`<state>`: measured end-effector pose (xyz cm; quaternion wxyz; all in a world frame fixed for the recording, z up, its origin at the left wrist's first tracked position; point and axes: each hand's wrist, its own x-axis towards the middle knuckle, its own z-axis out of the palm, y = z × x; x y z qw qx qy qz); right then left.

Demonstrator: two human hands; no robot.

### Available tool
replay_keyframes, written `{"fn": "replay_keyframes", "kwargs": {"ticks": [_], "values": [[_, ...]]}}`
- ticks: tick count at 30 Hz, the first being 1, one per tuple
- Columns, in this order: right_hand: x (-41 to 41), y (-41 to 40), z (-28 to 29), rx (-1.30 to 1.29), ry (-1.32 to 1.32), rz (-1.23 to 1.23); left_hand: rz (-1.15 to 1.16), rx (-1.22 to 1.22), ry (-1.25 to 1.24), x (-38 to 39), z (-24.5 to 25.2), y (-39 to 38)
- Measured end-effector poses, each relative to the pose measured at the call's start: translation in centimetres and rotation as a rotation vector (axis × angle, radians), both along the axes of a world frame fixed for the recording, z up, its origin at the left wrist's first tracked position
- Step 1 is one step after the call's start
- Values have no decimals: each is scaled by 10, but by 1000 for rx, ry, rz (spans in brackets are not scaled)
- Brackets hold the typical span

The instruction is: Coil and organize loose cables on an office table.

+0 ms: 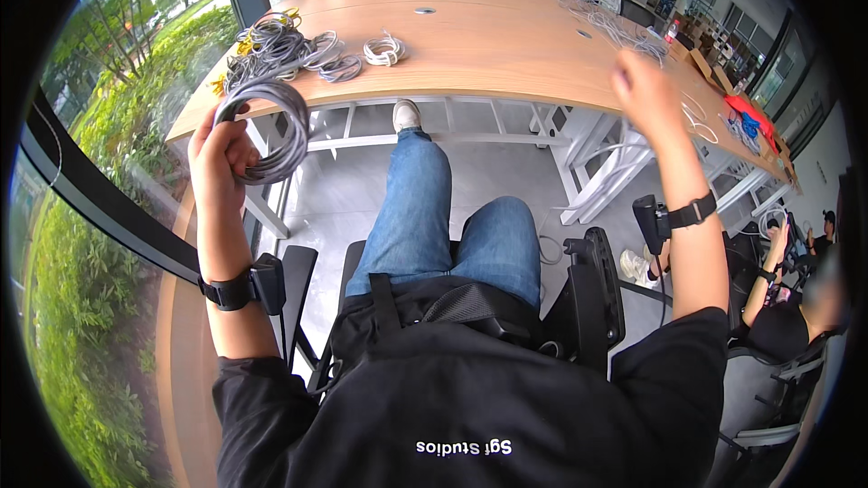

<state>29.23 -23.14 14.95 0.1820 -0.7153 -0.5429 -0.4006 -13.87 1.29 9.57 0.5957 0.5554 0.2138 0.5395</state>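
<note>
My left hand [227, 146] grips a coil of grey cable [288, 129], its loops stacked in a ring above the table's near left edge. Raised over the table's right side, my right hand [641, 91] is curled and blurred. Blurred loops of pale cable [597, 149] hang below it; whether the fingers hold that cable cannot be made out. Beyond my left hand lies a tangled heap of grey cables [268, 47] with yellow parts. Beside the heap rest a small grey cable coil [341, 68] and a tied white cable coil [384, 49].
The wooden table [488, 41] spans the front, on white metal legs [576, 173]. Loose cables [610, 20] trail across its far right. A red item [749, 118] and a blue cable bundle [750, 124] lie further right. A seated person [780, 318] is at right; window glass lines the left.
</note>
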Motion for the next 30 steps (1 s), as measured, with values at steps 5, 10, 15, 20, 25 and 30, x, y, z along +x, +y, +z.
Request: {"fn": "replay_keyframes", "kwargs": {"ticks": [5, 10, 15, 20, 25, 30], "values": [[26, -21, -49, -438, 516, 17, -10, 43, 69, -2, -5, 4], [58, -35, -110, -619, 394, -125, 174, -46, -182, -19, -16, 28], [71, -51, -155, -561, 408, -123, 240, -51, 2, -56, -35, 48], [39, -43, -145, -768, 671, -169, 308, -63, 15, -71, -43, 54], [16, -43, -111, -602, 1084, 338, 260, -166, 160, -69, -54, 49], [-29, -30, -48, -250, 885, 490, 38, -233, 105, -20, -65, 23]]}}
